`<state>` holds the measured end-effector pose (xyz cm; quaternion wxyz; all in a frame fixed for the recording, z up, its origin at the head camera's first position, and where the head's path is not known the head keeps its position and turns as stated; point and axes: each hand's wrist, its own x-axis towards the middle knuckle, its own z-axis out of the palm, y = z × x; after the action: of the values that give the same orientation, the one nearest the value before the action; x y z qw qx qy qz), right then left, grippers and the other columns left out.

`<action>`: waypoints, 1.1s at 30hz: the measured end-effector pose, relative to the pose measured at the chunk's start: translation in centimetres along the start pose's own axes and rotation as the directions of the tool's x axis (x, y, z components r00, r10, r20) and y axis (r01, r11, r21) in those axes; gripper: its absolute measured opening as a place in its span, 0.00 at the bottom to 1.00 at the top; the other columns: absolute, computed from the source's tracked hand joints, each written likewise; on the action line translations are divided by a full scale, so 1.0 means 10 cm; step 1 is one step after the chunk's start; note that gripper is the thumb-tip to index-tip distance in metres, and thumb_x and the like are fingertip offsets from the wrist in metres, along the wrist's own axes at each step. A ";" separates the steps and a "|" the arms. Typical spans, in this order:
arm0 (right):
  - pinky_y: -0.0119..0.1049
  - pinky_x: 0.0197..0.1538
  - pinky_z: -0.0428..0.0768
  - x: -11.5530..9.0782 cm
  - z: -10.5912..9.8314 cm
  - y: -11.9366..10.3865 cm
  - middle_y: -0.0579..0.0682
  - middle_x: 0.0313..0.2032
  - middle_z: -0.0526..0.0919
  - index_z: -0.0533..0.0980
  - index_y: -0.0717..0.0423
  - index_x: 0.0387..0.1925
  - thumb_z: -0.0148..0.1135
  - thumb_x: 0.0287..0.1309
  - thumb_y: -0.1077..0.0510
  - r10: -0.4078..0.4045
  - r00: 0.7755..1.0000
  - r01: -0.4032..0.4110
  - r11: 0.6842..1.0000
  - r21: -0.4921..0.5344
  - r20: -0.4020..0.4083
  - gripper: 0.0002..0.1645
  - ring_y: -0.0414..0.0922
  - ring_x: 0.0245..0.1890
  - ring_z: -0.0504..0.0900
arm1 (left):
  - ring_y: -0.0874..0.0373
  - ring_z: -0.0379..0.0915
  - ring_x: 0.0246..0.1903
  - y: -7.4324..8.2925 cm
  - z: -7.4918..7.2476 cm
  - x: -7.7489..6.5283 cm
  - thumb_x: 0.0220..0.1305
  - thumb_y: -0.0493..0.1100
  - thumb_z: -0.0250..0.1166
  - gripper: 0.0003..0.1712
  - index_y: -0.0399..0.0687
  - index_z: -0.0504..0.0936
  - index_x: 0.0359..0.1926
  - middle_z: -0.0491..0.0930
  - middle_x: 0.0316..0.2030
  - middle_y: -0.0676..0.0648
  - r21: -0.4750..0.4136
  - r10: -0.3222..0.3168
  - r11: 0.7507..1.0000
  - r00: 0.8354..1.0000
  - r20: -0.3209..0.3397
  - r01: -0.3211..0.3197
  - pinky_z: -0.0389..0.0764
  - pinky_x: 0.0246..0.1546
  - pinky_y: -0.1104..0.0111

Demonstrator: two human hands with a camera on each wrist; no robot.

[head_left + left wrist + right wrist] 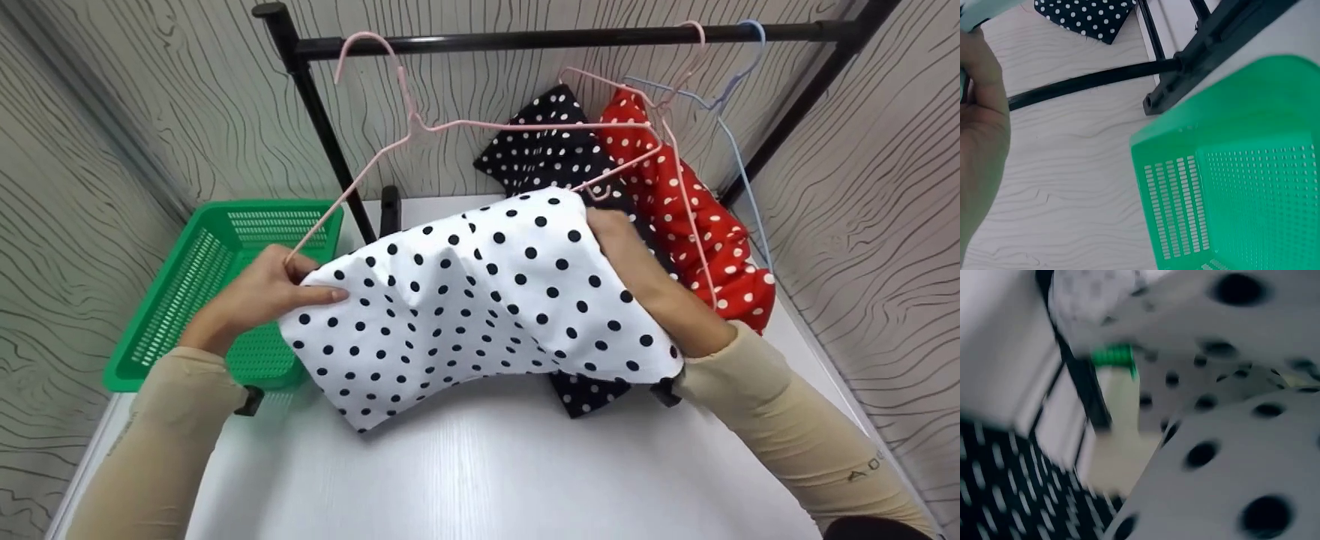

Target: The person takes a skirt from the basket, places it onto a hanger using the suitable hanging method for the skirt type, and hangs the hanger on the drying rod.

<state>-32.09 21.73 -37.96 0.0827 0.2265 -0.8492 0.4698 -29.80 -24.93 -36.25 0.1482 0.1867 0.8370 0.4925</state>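
Note:
A white cloth with black polka dots (450, 300) is spread between my two hands. My left hand (274, 289) grips its upper left corner together with the left end of a pink clothes hanger (525, 127), thumb lying on the front of the cloth. In the left wrist view only part of the left hand (982, 124) shows. My right hand (615, 232) reaches in behind the cloth's right side; its fingers are hidden there. The right wrist view is blurred and filled by folds of the white cloth (1230, 455). The hanger's right end stands above the cloth's top edge.
A black rail (480, 43) crosses the back. On its right hang a black polka-dot cloth (547, 142) and a red polka-dot cloth (675, 180), near another pink hanger (686, 195) and a blue hanger (739, 157). A green basket (161, 300) stands at left on the white table (465, 465).

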 end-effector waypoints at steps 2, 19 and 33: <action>0.39 0.35 0.71 0.03 -0.11 -0.31 0.52 0.24 0.76 0.76 0.55 0.29 0.53 0.75 0.56 -0.118 0.985 0.088 0.969 -0.229 -0.123 0.16 0.49 0.27 0.74 | 0.49 0.86 0.22 0.00 -0.03 -0.01 0.61 0.46 0.76 0.16 0.35 0.86 0.30 0.86 0.23 0.41 0.017 -0.009 1.000 1.000 0.002 0.009 0.85 0.23 0.65; 0.42 0.69 0.70 -0.07 -0.05 -0.30 0.59 0.53 0.77 0.73 0.67 0.39 0.39 0.81 0.57 -0.019 0.998 -0.006 0.935 0.355 0.067 0.20 0.49 0.59 0.76 | 0.58 0.83 0.19 0.19 0.05 -0.05 0.61 0.39 0.75 0.08 0.36 0.90 0.31 0.85 0.21 0.44 0.070 0.111 0.993 0.972 -0.207 -0.099 0.83 0.20 0.69; 0.48 0.69 0.64 0.29 0.02 0.05 0.56 0.60 0.74 0.65 0.54 0.63 0.16 0.66 0.19 0.333 0.739 -0.642 0.611 0.463 0.586 0.54 0.50 0.63 0.73 | 0.64 0.68 0.16 0.04 0.03 -0.07 0.59 0.35 0.74 0.04 0.37 0.89 0.29 0.74 0.17 0.51 0.083 0.106 0.992 0.991 -0.081 -0.100 0.72 0.16 0.75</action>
<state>-34.85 20.93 -37.41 -0.3301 0.0930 -0.6599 0.6685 -29.02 -24.84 -35.97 0.0793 0.2142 0.8505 0.4738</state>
